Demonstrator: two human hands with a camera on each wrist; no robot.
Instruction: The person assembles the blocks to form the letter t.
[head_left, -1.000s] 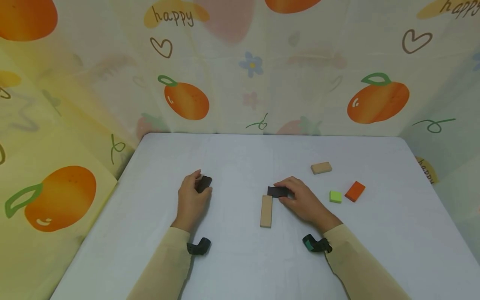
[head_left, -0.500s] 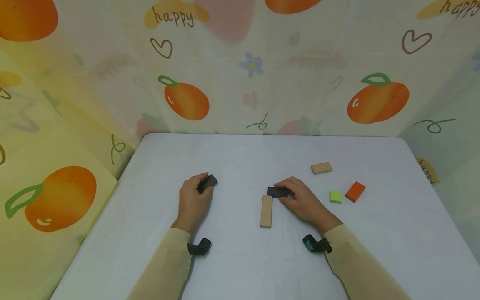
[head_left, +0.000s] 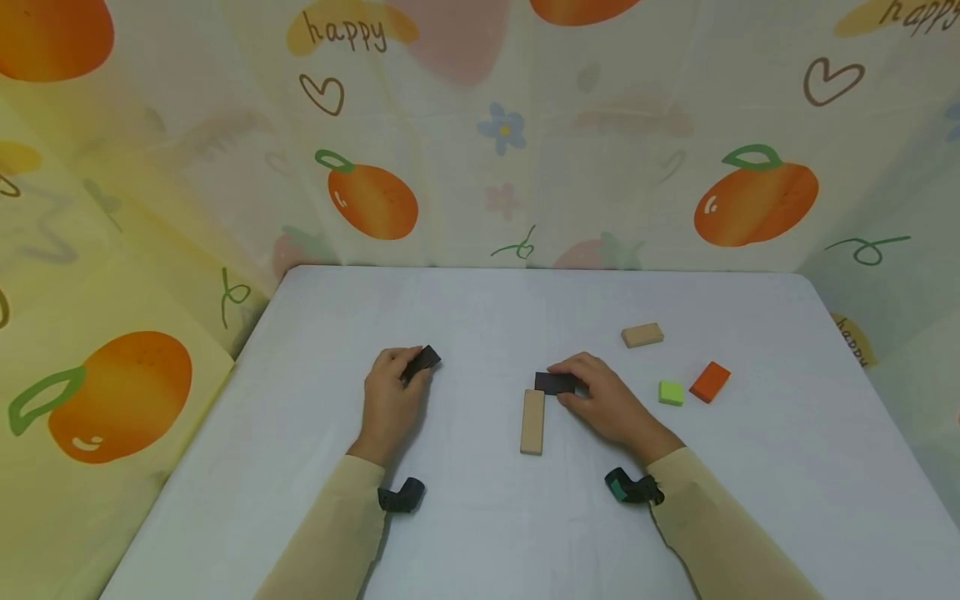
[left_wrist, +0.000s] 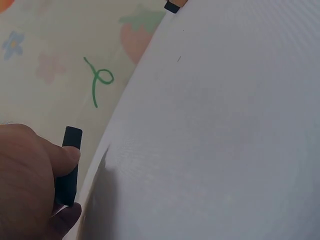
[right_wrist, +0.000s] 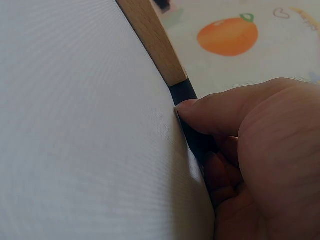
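Observation:
Between thumb and fingers my left hand (head_left: pixel 392 402) pinches a black block (head_left: pixel 422 363), left of the table's middle; in the left wrist view this black block (left_wrist: pixel 73 167) is gripped by its edges. My right hand (head_left: pixel 606 400) pinches a second black block (head_left: pixel 553 383), which lies crosswise at the far end of a plain wooden block (head_left: pixel 532 422). Seen from the right wrist, the black block (right_wrist: pixel 184 91) meets the end of the wooden block (right_wrist: pixel 152 37), the thumb on its near side. The fingers cover the right part of that black block.
Right of my right hand lie a small lime-green block (head_left: pixel 671 393) and an orange block (head_left: pixel 709 382). Another wooden block (head_left: pixel 642 336) is farther back. The white table (head_left: pixel 480 533) ends at a curtain (head_left: pixel 600 150) printed with oranges.
My left hand has moved slightly right with its black block, and the block has turned to point more toward the back right. The right hand has stayed in place.

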